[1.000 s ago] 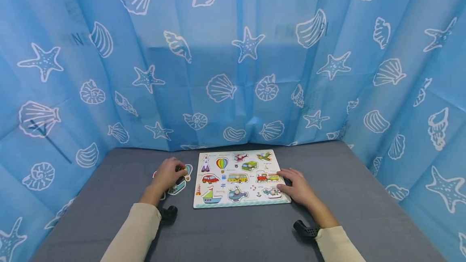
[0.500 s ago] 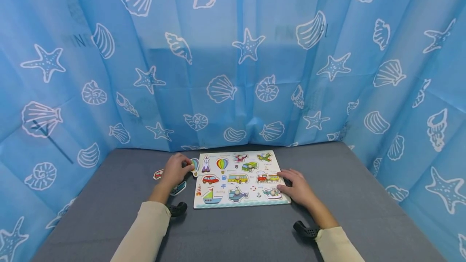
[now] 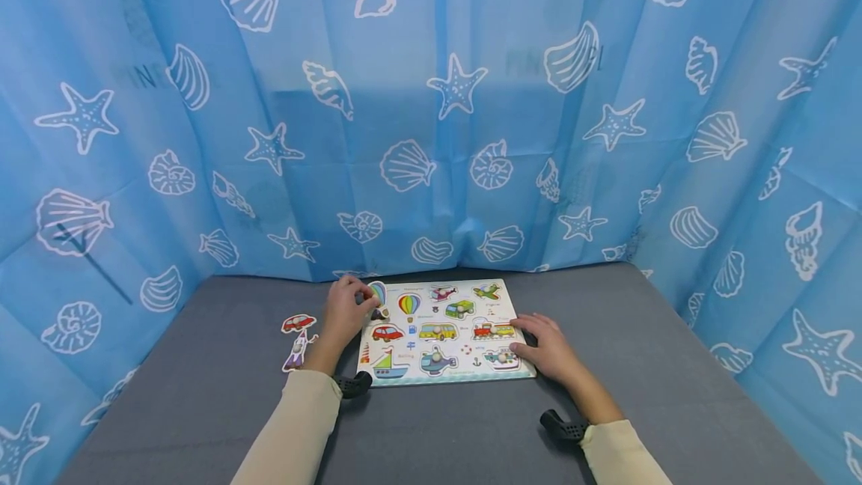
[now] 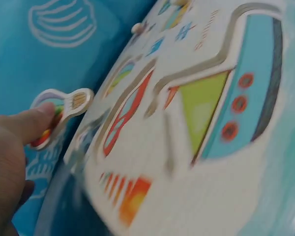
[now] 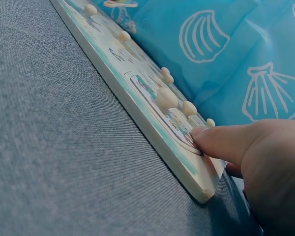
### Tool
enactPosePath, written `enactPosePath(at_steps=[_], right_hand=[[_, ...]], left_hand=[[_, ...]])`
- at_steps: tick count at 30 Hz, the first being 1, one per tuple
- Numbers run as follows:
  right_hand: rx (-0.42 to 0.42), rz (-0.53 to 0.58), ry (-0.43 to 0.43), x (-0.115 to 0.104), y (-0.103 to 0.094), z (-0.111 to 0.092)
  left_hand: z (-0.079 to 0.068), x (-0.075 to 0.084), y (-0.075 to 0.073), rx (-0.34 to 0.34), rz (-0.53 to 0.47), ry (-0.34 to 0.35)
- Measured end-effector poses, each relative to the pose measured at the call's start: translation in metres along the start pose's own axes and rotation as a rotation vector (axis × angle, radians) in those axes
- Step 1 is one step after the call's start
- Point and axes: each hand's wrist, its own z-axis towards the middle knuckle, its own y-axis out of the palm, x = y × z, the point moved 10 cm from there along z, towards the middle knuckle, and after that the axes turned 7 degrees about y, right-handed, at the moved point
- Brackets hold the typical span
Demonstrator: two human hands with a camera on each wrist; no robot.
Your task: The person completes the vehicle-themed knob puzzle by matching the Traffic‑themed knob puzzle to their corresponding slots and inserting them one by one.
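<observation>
Balloon piece (image 3: 379, 291), 1: pinched in your left hand (image 3: 345, 311). Puzzle board (image 3: 431, 378): edge under your right hand (image 3: 548, 346), fingers relaxed. Car piece (image 3: 298, 323), rocket piece (image 3: 296, 352): left of your left hand.

Big blue curtain (image 3: 397, 114) runs round the back and sides of a grey cloth-topped table (image 3: 465, 432). It's all white starfish (image 3: 458, 87) and shells (image 3: 407, 165), kinda wavy and creased, and the light's pretty soft.
</observation>
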Motion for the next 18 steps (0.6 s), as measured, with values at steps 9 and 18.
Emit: enactPosePath(at_steps=[9,18], right_hand=[[0.001,-0.023,-0.011,0.003,0.001,0.000],[0.006,-0.028,-0.029,0.002,0.001,-0.001]], left_hand=[[-0.002,0.023,0.009,0.104,0.108,0.041],[-0.003,0.041,0.026,0.115,0.206,0.119]])
